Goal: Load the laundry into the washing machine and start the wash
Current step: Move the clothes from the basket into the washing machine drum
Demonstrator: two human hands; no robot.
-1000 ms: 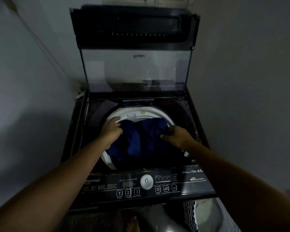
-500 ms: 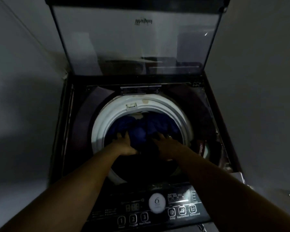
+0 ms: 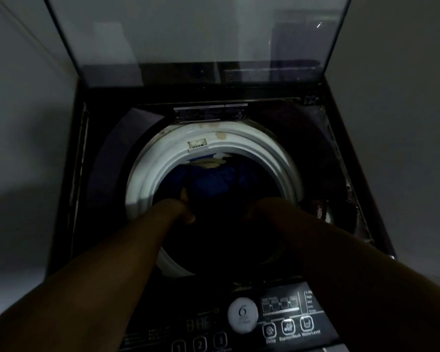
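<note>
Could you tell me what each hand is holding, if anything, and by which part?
It cannot be told: left hand and right hand are in the drum at the blue laundry, fingers lost in darkness.

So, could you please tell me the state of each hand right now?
Left hand: in the drum by the blue laundry; grip cannot be told.
Right hand: in the drum, too dark to tell.
</note>
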